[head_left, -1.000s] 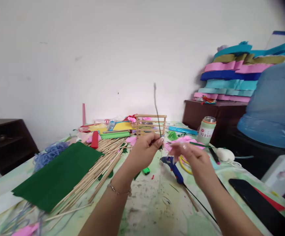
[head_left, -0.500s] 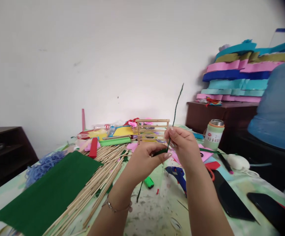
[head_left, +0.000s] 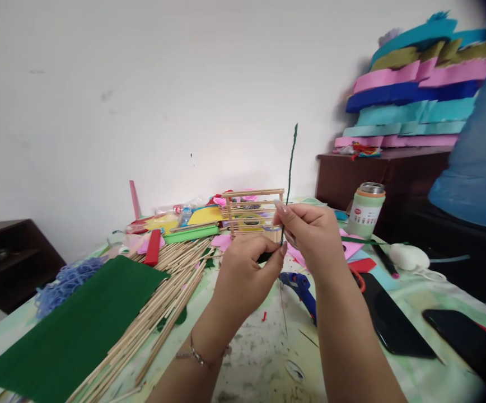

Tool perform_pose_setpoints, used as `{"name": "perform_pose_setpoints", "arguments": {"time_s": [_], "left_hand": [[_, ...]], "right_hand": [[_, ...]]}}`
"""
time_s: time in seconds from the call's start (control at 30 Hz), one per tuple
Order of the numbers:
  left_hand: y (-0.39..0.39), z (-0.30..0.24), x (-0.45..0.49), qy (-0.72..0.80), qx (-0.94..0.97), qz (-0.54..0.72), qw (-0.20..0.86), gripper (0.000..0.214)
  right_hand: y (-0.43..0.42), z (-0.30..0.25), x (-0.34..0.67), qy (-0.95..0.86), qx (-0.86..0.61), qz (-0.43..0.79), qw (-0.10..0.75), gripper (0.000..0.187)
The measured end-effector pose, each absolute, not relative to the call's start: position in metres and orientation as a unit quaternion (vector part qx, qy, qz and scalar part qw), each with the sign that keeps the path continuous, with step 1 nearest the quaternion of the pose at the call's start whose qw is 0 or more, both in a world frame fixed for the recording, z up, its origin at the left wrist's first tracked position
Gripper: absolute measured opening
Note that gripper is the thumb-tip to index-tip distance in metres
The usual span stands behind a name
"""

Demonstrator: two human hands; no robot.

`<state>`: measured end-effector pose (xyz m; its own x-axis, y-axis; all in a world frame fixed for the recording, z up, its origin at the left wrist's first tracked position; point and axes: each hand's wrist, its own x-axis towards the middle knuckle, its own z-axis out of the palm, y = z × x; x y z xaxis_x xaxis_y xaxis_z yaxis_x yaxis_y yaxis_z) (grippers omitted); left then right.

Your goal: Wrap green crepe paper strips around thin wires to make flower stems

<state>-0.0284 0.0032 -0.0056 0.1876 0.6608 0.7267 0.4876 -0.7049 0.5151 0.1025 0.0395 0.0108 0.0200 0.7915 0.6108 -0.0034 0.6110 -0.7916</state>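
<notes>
Left hand [head_left: 247, 271] pinched green stem [head_left: 291, 162] low, right hand [head_left: 312, 238] gripped it just above; stem stood upright over surface [head_left: 263, 352] middle, clear of glue gun [head_left: 300, 286] and sticks [head_left: 163, 302] beneath.

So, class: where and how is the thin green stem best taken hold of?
Pinch the green stem near its lower end, fingertips closing from opposite sides, as the left hand and right hand do. It is thin and stands nearly upright with a long free top, so a low pinch probably steadies it best.
</notes>
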Motion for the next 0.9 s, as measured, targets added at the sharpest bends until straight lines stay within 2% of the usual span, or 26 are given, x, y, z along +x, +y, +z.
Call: {"name": "perform_pose_setpoints", "arguments": {"time_s": [0.27,0.33,0.43,0.63,0.9], "left_hand": [[0.002,-0.008,-0.025,0.394,0.768,0.487,0.137,0.015],[0.001,-0.011,-0.022,0.409,0.751,0.503,0.125,0.021],[0.001,-0.013,-0.02,0.417,0.739,0.523,0.078,0.012],[0.002,-0.009,-0.025,0.432,0.751,0.499,-0.01,0.014],[0.002,-0.009,-0.027,0.433,0.755,0.492,-0.02,0.018]], "right_hand": [[0.038,0.014,0.107,-0.624,-0.361,0.213,0.66,0.043],[0.037,0.014,0.108,-0.628,-0.376,0.172,0.659,0.042],[0.035,0.014,0.107,-0.65,-0.386,0.132,0.641,0.039],[0.033,0.014,0.099,-0.661,-0.407,0.084,0.624,0.037],[0.032,0.015,0.097,-0.66,-0.415,0.078,0.622,0.04]]}}
